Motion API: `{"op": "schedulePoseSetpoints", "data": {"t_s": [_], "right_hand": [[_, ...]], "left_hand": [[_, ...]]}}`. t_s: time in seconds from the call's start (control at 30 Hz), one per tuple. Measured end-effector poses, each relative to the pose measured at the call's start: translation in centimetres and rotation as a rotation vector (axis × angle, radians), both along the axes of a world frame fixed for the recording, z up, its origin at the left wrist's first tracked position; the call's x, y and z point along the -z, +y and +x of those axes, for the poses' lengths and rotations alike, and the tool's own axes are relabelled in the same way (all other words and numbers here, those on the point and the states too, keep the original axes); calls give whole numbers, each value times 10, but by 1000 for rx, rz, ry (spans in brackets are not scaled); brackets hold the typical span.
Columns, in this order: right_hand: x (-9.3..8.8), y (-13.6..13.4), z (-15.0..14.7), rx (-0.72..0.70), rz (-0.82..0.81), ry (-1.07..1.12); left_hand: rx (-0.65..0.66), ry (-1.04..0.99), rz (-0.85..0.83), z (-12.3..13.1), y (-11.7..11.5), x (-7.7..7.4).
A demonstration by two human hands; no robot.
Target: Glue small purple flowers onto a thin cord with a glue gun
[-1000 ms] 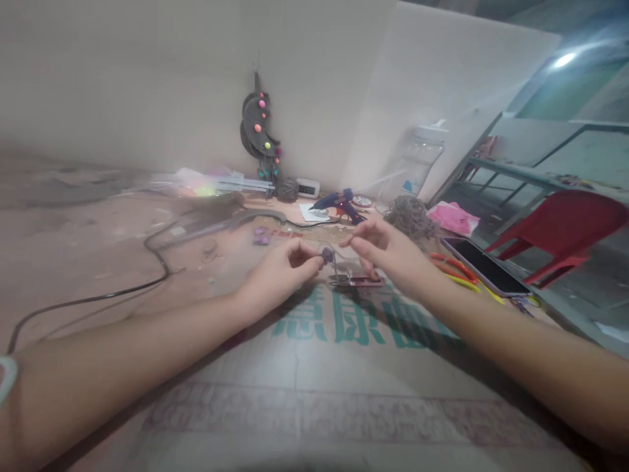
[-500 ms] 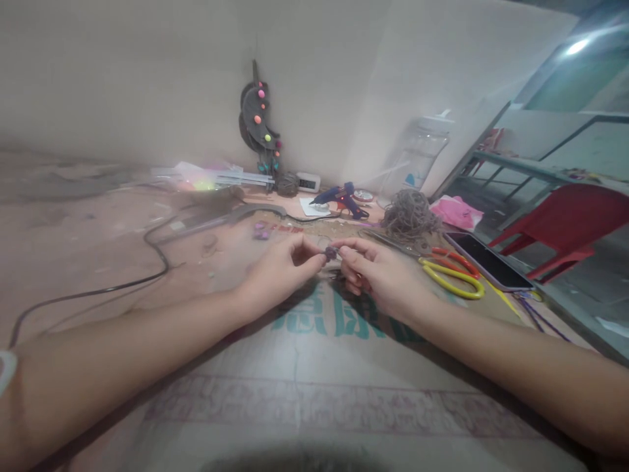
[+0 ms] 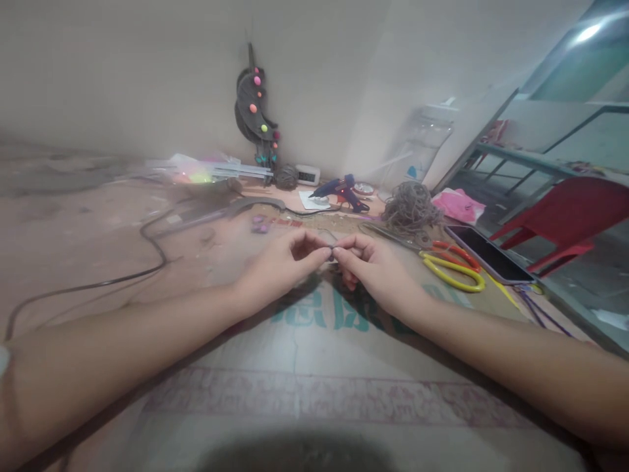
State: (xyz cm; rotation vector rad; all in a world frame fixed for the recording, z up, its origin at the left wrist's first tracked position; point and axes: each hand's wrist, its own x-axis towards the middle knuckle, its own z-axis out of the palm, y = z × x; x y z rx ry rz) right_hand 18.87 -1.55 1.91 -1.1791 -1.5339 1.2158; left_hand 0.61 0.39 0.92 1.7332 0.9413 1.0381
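Note:
Above the printed cardboard sheet (image 3: 304, 357), my two hands meet at the fingertips. My left hand (image 3: 287, 261) pinches a small dark purple piece (image 3: 331, 257) between thumb and forefinger. From the other side, my right hand (image 3: 376, 265) is closed on the same piece, its thumb tip against the left thumb. Most of the piece is hidden by the fingers, and its exact kind cannot be made out. Beyond my left hand lie several small purple bits (image 3: 259, 224). Scissors (image 3: 455, 272) with yellow and orange handles rest to the right of my right hand.
At the back are a blue glue gun (image 3: 341, 191), a tangle of grey yarn (image 3: 411, 208), a clear bottle (image 3: 422, 147) and a dark crescent decoration with coloured balls (image 3: 251, 108). A phone (image 3: 489, 254) lies right. A black cord (image 3: 160, 252) curves across the left.
My fingertips have come closer together over the purple piece, which shows less than before. My right thumb has moved inward to the left thumb. The view has shifted slightly.

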Motion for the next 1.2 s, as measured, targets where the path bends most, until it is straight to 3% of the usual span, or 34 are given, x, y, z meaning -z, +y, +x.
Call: {"op": "schedulePoseSetpoints", "data": {"t_s": [0.6,1.2], "right_hand": [[-1,-2,-3,-17,9,-39],[1,-1,-3,-24,33,-57]], "left_hand": [[-69,120,55,-3,-1,2],[-31,188,136,-3,-3,0]]}}
